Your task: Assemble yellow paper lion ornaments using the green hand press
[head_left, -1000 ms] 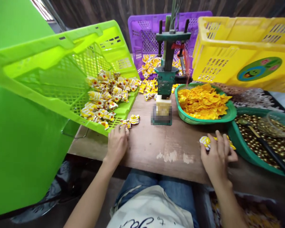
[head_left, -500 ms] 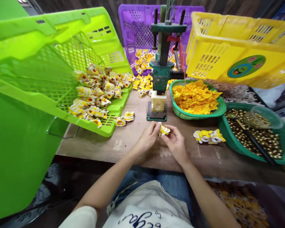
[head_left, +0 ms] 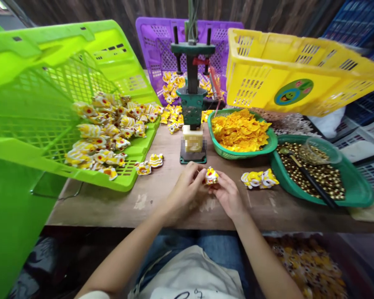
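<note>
1. The left hand [head_left: 186, 183] pinches the left side of a small yellow-and-white piece [head_left: 211, 176] with red marks, thumb and forefinger closed together at it.
2. The right hand [head_left: 230, 195] grips the same piece from the right, its thumb below and its fingers bent around the side; the far fingertips are hidden.
3. The piece sits between the two hands, above the bench [head_left: 171, 201], about midway along its front edge and set back from it.
4. Just beyond the hands stands a dark green press [head_left: 191, 104], a pale block [head_left: 193, 141] under its ram, over the base plate.
5. Right of the right hand, two yellow-and-white figures [head_left: 260, 179] lie side by side, nearer the front edge than the press is.
6. Left of the left hand, two loose pieces [head_left: 149, 163] lie beside the lime crate [head_left: 104, 31], which leans open at the bench's left end with a heap [head_left: 106, 137] of similar pieces inside.
7. Right of the press, a green basket [head_left: 217, 146] holds orange-yellow flakes [head_left: 241, 129].
8. Towards the front right corner, a green basin [head_left: 360, 193] holds gold beads [head_left: 314, 174], a black-handled tool [head_left: 316, 187] and a clear cup [head_left: 324, 150].
9. Along the back edge, a purple crate [head_left: 158, 45] stands behind the press, with more pieces [head_left: 173, 85] in it; a yellow crate [head_left: 255, 85] tilts above the basket.
</note>
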Tool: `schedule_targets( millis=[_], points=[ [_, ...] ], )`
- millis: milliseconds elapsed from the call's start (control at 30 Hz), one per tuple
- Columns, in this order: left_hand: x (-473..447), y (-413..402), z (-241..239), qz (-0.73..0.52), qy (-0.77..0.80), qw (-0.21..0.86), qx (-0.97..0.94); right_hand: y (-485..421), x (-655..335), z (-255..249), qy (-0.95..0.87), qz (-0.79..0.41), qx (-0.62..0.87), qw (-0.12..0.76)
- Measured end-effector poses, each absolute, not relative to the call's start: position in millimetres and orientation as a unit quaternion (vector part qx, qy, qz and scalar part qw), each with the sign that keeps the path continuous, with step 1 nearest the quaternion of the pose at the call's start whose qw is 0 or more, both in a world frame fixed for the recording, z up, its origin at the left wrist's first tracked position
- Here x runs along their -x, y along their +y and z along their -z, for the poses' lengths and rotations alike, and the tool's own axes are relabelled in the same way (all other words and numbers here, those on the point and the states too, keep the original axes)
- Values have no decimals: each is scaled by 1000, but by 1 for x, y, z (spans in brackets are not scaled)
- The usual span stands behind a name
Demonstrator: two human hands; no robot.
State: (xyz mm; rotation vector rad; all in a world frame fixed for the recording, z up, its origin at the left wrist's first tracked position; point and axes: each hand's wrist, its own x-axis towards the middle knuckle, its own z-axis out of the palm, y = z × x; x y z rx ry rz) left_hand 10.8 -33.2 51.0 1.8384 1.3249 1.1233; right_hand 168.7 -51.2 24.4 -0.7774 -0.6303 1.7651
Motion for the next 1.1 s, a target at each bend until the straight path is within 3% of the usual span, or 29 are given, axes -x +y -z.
schedule_targets(
  millis=[167, 300, 367, 467, 633, 833, 967, 1100],
  points=[
    [-39, 30, -60, -394, 448, 178, -782, -59, -176, -15, -247, -697, 366, 565],
    [-84, 98, -68, -239, 481, 66, -841, -64, -176, -1, -303, -666, 399, 553],
    [-105, 125, -73, -141, 518, 48, -842, -65, -176, 4, -326, -658, 406, 544],
    [-123, 146, -78, -105, 525, 52, -843, -65, -178, 10, -329, -653, 409, 546],
    [-124, 148, -77, -142, 503, 43, -851, -66, -180, 14, -329, -652, 405, 550],
    [-112, 142, -75, -296, 399, 71, -865, -64, -178, 19, -335, -663, 394, 541],
    [-106, 127, -73, -306, 366, 90, -874, -64, -181, 23, -349, -660, 400, 532],
    [-83, 89, -64, -400, 296, 38, -867, -64, -184, 27, -345, -651, 418, 532]
  ],
)
